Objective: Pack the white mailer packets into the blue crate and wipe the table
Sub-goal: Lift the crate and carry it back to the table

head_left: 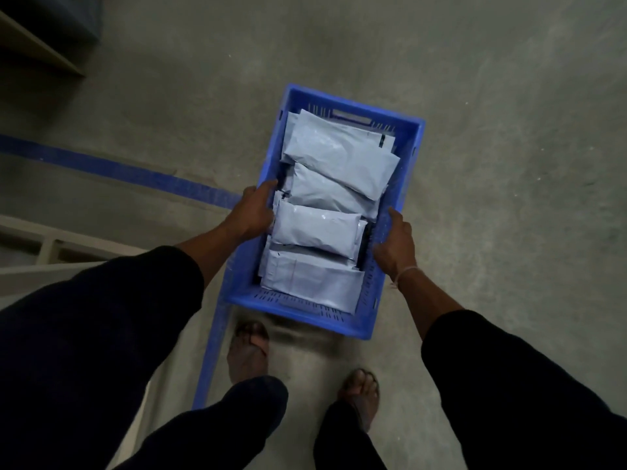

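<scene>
Head view looks straight down on a grey concrete floor (492, 164) that fills the room below and beyond both hands. A blue painted line (112, 169) runs across it out past the left hand and turns back toward the person's feet. At the far left edge, well apart from the left hand, part of a pale frame (37, 245) shows; what it belongs to is unclear. Between the hands hangs the blue crate (405, 184), its long sides running away from the person. The left hand (252, 212) is closed over the crate's left rim, thumb lying along the inside. The right hand (395, 244) grips the right rim the same way, a thin string around its wrist. Inside, the white mailer packets (325, 228) lie stacked and overlapping crosswise, filling the space between the two hands. Below the crate, nearer than the hands, two sandalled feet (249, 354) stand on the floor, blurred.
</scene>
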The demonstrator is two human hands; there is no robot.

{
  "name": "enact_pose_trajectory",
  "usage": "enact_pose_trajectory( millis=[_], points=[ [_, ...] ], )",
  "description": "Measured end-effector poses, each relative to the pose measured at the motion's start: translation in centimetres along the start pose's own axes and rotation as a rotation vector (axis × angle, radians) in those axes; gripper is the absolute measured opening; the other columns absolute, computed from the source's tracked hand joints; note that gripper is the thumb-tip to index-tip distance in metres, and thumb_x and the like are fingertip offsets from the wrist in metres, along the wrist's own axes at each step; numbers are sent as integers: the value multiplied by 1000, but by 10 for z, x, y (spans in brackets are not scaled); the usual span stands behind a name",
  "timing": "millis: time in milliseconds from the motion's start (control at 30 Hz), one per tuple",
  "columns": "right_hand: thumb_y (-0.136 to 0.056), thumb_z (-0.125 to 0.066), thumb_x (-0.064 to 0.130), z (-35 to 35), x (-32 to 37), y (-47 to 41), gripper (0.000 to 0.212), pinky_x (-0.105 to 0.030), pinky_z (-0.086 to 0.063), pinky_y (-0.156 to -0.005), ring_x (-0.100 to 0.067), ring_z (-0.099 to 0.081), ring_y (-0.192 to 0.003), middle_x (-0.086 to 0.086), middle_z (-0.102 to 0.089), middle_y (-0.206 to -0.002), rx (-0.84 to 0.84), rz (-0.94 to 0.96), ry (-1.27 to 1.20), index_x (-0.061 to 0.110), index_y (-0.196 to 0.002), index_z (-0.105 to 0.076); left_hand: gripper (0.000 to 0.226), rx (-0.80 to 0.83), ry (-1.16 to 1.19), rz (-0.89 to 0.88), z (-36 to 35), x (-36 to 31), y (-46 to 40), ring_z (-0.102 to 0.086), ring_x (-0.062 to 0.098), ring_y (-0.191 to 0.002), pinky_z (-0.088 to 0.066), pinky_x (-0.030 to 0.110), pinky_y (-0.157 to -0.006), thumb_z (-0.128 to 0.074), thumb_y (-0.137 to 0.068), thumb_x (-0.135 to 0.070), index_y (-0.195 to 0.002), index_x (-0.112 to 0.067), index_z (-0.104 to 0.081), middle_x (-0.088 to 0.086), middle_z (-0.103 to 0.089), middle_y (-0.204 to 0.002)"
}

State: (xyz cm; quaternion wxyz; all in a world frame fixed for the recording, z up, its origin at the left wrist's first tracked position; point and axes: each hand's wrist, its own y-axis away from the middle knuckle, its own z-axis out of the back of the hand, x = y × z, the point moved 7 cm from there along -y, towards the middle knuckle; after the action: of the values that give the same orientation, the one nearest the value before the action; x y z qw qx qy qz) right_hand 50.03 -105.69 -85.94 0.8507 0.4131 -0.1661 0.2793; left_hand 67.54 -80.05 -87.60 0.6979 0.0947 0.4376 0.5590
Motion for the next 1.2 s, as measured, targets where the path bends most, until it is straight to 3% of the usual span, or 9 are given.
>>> enact_pose_trajectory(
  millis=[167,300,400,533,633,733,800,1000,1200],
  points=[
    [-81,-59,-4,-8,-7,-12,88,-43,-43,-100,-46,-48,-120,-24,-38,-135,-15,1,32,20,-157,-21,67,-49,63,-2,10,6,-6,-67,43,-93,-50,37,-66,-49,-86,14,-149,-10,-48,32,-64,-116],
    [-79,-56,-3,2,-3,-10,90,-47,-43,-101,-48,-48,-117,-21,-36,-134,-30,-21,28,24,-157,-20,70,-4,126,-60,19,4,1,-47,2,-40,-34,13,-40,-47,-81,20,-143,-12,-53,9,-57,-76],
    [-81,-56,0,20,5,7,88,-46,-44,-101,-49,-48,-118,-22,-34,-137,-5,-25,75,26,-157,-20,72,34,150,-80,30,-4,24,-58,17,-61,-41,21,-48,-49,-80,13,-139,-28,-51,25,-66,-99],
    [-80,-57,1,57,27,43,89,-49,-45,-100,-48,-50,-117,-23,-34,-137,20,-18,98,27,-157,-21,73,50,151,-83,52,-30,72,-57,25,-88,-51,29,-68,-53,-77,5,-147,-14,-48,15,-60,-127],
    [-83,-59,4,91,51,76,86,-51,-45,-99,-48,-51,-116,-23,-34,-137,32,7,96,27,-157,-22,77,49,152,-36,73,-54,111,-62,19,-72,-50,36,-70,-55,-75,-7,-152,-13,-44,28,-60,-122],
    [-83,-57,4,132,83,112,85,-50,-46,-98,-48,-51,-115,-23,-33,-135,22,50,108,27,-157,-21,80,37,73,-18,101,-81,153,-63,43,-101,-48,35,-83,-61,-85,-12,-158,-21,-33,30,-50,-131],
    [-85,-55,4,164,108,138,83,-47,-46,-99,-48,-50,-116,-24,-33,-135,6,75,132,27,-157,-21,81,17,21,-35,125,-106,187,-59,43,-113,-44,31,-87,-63,-91,-13,-161,-25,-25,28,-41,-140],
    [-87,-50,5,267,181,234,79,-44,-50,-91,-48,-58,-98,-24,-36,-131,-28,239,225,27,-157,-21,85,-65,5,-42,195,-181,312,-56,40,-122,-46,37,-100,-61,-93,-24,-164,-29,-14,24,-37,-142],
    [-88,-48,6,365,254,339,75,-39,-46,-81,-46,-57,-92,-24,-43,-125,-108,440,354,24,-156,-25,94,-270,76,-49,260,-246,450,-59,38,-112,-48,38,-100,-48,-73,-41,-162,-32,-20,19,-43,-129]
  ],
)
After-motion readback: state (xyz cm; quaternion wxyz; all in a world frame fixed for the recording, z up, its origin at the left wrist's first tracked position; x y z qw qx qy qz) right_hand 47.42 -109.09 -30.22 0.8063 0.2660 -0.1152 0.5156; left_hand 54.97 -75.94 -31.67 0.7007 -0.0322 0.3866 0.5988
